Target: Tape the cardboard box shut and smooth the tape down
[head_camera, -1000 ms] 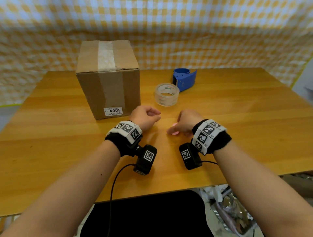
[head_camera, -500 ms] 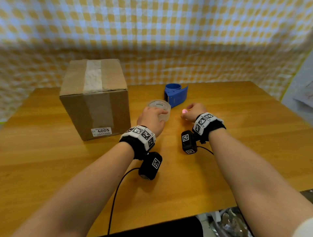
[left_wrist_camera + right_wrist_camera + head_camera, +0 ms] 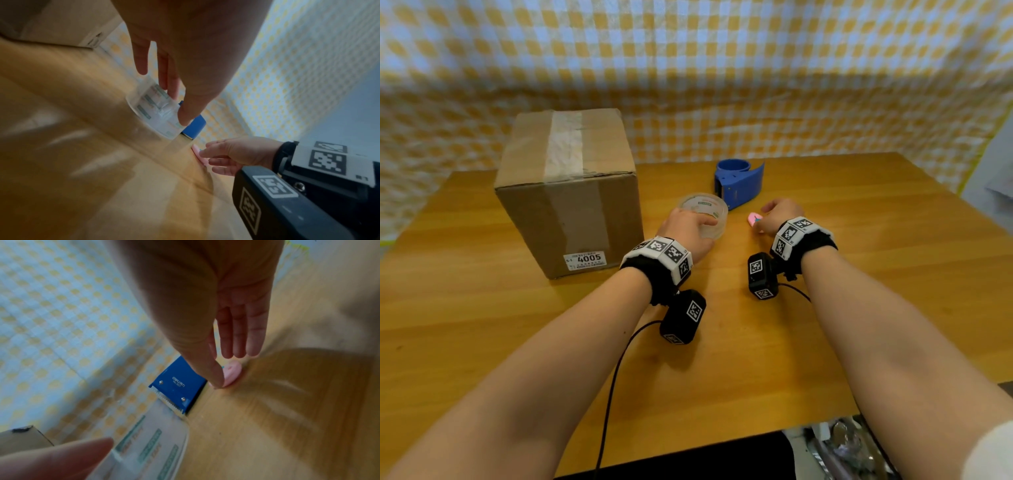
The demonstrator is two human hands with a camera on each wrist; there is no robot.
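Observation:
The cardboard box (image 3: 571, 205) stands at the left of the table, with a tape strip over its top and down its front. A clear tape roll (image 3: 705, 209) lies flat to its right. My left hand (image 3: 698, 224) curls over the roll, thumb (image 3: 185, 113) and fingers (image 3: 141, 65) on its rim. A blue tape dispenser (image 3: 739, 183) sits just behind the roll, without a roll in it. My right hand (image 3: 765, 219) pinches a small pink object (image 3: 753, 217) against the table; the thumb tip (image 3: 216, 381) touches it in the right wrist view.
The wooden table (image 3: 859, 257) runs wide to the right and towards me. A yellow checked cloth (image 3: 756, 85) hangs behind it. Cables trail from both wrist cameras over the near table edge.
Both hands moved forward from the near middle of the table. The left hand reached the tape roll and closed round it. The right hand carried the pink object up beside the dispenser.

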